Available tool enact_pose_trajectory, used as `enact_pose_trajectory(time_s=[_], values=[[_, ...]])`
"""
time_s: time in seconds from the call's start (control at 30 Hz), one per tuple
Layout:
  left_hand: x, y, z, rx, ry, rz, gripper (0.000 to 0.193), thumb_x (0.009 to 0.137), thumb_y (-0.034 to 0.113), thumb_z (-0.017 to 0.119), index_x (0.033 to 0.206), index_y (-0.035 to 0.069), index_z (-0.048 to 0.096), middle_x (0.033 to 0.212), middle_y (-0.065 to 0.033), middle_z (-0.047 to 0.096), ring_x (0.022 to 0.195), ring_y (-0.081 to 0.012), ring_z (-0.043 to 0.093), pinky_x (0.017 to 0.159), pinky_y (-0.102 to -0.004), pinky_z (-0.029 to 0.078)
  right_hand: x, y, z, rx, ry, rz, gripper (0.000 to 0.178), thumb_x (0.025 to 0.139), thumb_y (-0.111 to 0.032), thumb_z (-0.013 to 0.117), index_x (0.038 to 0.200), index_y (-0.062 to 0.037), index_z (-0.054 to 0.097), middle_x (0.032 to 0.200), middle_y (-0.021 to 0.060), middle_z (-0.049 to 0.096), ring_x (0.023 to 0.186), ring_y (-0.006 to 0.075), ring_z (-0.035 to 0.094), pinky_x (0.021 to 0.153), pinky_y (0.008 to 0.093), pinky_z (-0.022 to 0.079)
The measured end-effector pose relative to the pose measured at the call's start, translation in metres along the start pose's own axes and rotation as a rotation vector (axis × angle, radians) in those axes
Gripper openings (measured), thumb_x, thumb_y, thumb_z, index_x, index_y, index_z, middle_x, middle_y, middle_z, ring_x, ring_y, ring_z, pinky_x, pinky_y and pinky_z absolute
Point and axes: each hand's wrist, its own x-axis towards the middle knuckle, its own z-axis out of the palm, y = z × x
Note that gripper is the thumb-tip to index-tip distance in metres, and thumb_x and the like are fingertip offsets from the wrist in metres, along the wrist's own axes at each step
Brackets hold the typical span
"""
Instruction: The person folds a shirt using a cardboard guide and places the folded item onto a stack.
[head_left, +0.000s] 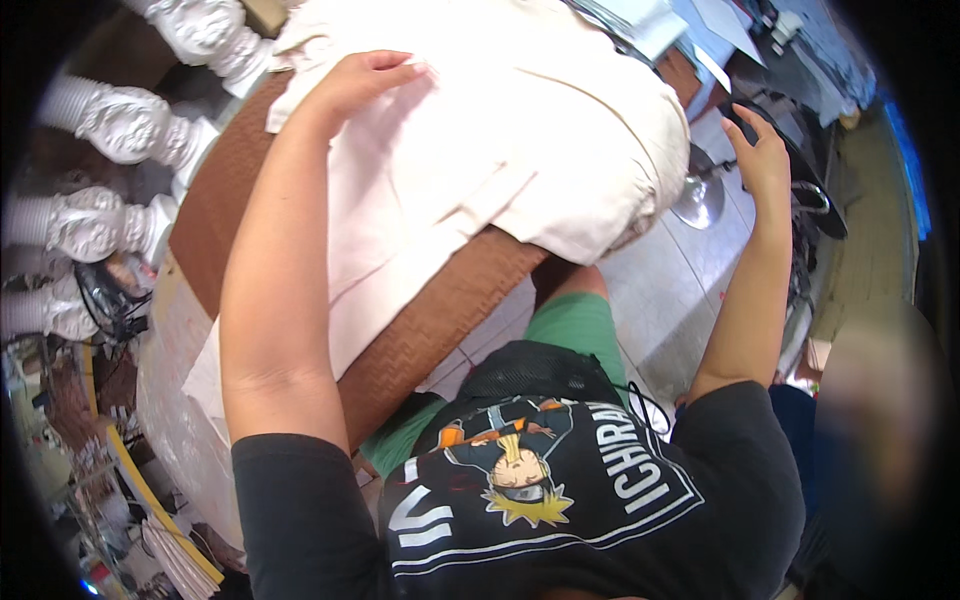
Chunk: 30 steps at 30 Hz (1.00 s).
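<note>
A large off-white cloth (470, 130), creased and partly folded, lies spread over a brown patterned cover (440, 315) on the table. My left hand (365, 85) is over the far left part of this cloth. Its fingers are stretched out and hold nothing; whether they touch the cloth I cannot tell. My right hand (760, 150) is raised past the cloth's right end, over the floor side, with thumb and fingers apart and nothing in it. Closest to it is a black curved object (820, 205), partly hidden behind the forearm.
White ornate columns (125, 125) line the left side, close to the table's pale edge (180, 370). A shiny round metal base (700, 200) stands on the tiled floor (660, 285). Papers and blue cloth (830, 60) are heaped at the far right. A blurred person (880, 400) is at right.
</note>
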Motion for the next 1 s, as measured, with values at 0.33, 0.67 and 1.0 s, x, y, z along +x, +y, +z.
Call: enact_pose_trajectory(time_s=[0.33,0.67,1.0], values=[[-0.008,0.009,-0.011,0.215,0.022,0.128,0.032,0.083,0.027,0.065,0.111,0.013,0.064,0.103,-0.0075,0.066,0.099,-0.0178,0.059,0.089,-0.0312,0.043,-0.072,-0.204,0.042,0.278,-0.376,-0.409,0.031,0.074,-0.032,0.071,0.078,-0.0017,0.068,0.079,0.0133,0.065,0.072,0.0284,0.063,0.067,0.0372,0.050],[-0.001,0.009,-0.012,0.317,0.196,0.237,0.027,0.085,0.022,0.063,0.108,0.008,0.063,0.105,-0.0066,0.066,0.098,-0.0187,0.061,0.088,-0.0312,0.044,-0.070,-0.205,0.035,0.256,-0.539,-0.368,0.039,0.072,-0.033,0.072,0.096,-0.0024,0.064,0.082,0.0154,0.066,0.077,0.0314,0.064,0.070,0.0388,0.050],[-0.082,-0.030,0.095,0.627,0.791,0.307,0.046,0.090,0.031,0.052,0.131,0.010,0.047,0.133,-0.0143,0.045,0.127,-0.0333,0.036,0.102,-0.0521,0.028,-0.030,-0.232,0.097,0.654,-0.616,-0.233,0.050,0.071,-0.039,0.075,0.098,0.0019,0.064,0.075,0.0108,0.062,0.069,0.0176,0.059,0.064,0.0284,0.048]])
